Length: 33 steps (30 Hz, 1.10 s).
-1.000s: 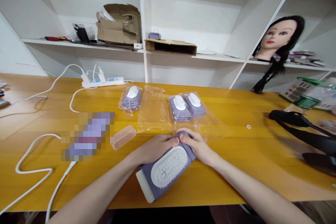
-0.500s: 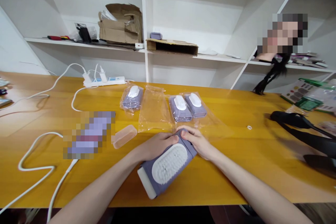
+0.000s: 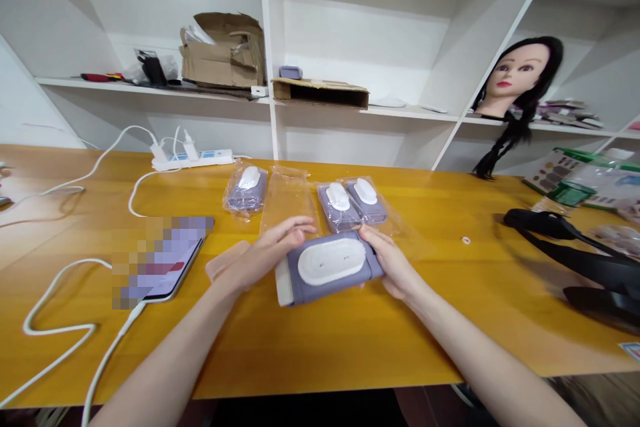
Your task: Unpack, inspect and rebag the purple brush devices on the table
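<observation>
My right hand (image 3: 393,260) grips the right end of a purple box-shaped item (image 3: 330,290) bearing a white fluffy oval pad (image 3: 333,261) and a pale strip along its left end. At its upper left corner, my left hand (image 3: 270,250) is open with fingers stretched out. I cannot tell whether it touches the item. Behind lie two similar purple items side by side, a left one (image 3: 337,203) and a right one (image 3: 369,200), in clear plastic. Another wrapped item (image 3: 247,188) sits further left, beside a flat clear plastic bag (image 3: 286,193). A translucent tray (image 3: 223,261) is partly behind my left forearm.
Left on the wooden table (image 3: 280,353) lies a phone (image 3: 173,267) with a white cable (image 3: 113,347). A power strip (image 3: 193,159) stands at the back. On the right are a black strap-like object (image 3: 565,240), a small ring (image 3: 466,240) and a plastic bottle (image 3: 575,190).
The purple item has turned from a steep slant to nearly level, its left end rising. My left hand has left its top edge and opened to the left. The view has shifted slightly.
</observation>
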Motion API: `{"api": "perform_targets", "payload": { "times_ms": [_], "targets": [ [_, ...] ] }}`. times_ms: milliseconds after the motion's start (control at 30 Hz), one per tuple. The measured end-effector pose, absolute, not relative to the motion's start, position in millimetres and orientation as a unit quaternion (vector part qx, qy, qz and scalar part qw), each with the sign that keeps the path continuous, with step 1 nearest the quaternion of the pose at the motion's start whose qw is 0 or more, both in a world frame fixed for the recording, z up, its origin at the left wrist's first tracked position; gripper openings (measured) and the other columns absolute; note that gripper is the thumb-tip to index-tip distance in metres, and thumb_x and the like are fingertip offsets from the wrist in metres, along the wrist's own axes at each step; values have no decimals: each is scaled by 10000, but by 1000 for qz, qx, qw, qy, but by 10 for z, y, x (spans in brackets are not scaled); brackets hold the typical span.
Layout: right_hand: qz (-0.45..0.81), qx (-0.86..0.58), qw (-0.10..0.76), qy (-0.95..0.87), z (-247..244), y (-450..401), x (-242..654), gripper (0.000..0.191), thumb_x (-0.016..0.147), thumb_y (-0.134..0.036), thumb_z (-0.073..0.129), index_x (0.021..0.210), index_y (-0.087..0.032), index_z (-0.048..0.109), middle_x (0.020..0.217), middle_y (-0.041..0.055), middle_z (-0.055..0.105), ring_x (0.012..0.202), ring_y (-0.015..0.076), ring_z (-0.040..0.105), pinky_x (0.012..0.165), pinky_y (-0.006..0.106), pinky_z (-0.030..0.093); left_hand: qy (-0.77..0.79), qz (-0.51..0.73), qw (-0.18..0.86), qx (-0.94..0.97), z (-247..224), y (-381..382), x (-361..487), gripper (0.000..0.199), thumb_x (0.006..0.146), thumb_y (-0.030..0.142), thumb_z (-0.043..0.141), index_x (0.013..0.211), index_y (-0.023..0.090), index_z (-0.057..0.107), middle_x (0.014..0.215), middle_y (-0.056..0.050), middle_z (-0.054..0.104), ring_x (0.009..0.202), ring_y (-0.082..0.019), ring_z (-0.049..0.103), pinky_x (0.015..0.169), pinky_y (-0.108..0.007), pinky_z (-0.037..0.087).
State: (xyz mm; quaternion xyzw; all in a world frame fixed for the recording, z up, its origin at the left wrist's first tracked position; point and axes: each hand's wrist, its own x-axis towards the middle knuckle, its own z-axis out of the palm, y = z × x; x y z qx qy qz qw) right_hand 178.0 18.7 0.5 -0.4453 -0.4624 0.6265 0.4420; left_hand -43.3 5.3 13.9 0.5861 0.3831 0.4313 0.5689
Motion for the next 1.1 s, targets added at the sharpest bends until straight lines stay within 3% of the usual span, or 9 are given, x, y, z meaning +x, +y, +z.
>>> {"api": "perform_targets", "payload": {
  "times_ms": [133,233,400,567,633,800,967,1100],
  "targets": [
    [637,-459,491,-378,32,149,1739,351,843,-509,512,953,-185,594,657,20,661,430,143,578,367,268,496,291,586,597,464,-21,28,-261,674,720,606,575,1275,239,471,1270,-84,573,1164,-294,507,904,-365,420],
    [654,-462,497,-335,20,59,1666,373,857,-540,481,1038,-222,558,791,28,695,494,140,620,478,294,542,248,625,618,406,-163,6,-90,779,617,577,696,1292,270,460,1213,-53,611,1173,-258,502,926,-342,411],
    [701,-392,420,-423,5,-119,1600,429,799,-521,577,1128,-268,467,971,41,663,669,165,680,655,334,546,279,643,621,351,-158,-10,-21,659,627,442,732,1217,224,536,1042,-39,688,1105,-244,560,913,-326,429],
    [568,-394,436,-576,24,-132,1614,928,512,-307,837,1281,-315,317,1286,96,486,859,207,631,718,354,527,295,686,595,295,-29,-34,-80,595,679,419,693,1221,244,519,1144,-26,653,1121,-239,562,897,-318,455],
    [468,-435,444,-628,23,-110,1606,1004,485,-261,837,1321,-315,284,1353,102,414,982,244,580,789,394,510,292,684,595,304,-23,-48,-74,624,658,400,717,1228,244,514,1155,-31,649,1133,-245,556,905,-323,456],
    [280,-467,402,-736,-32,-113,1542,860,467,-252,825,1226,-205,424,1250,106,483,1190,302,438,1008,464,352,268,647,623,349,-98,-101,27,725,570,435,787,1216,215,540,1145,-74,657,1148,-284,543,942,-367,446],
    [262,-447,418,-746,-90,-154,1466,805,553,-234,765,1253,-215,369,1250,110,492,1177,277,467,1006,448,359,243,663,642,301,-110,-146,130,738,573,543,751,1203,213,551,1224,-75,616,1208,-296,494,1001,-383,413],
    [269,-479,397,-735,-111,-159,1415,863,503,-294,795,1252,-221,372,1235,109,525,1135,290,507,933,441,422,266,694,633,217,-102,-138,183,627,640,558,691,1160,226,578,1125,-65,669,1142,-295,556,940,-384,472]
  ]
}}
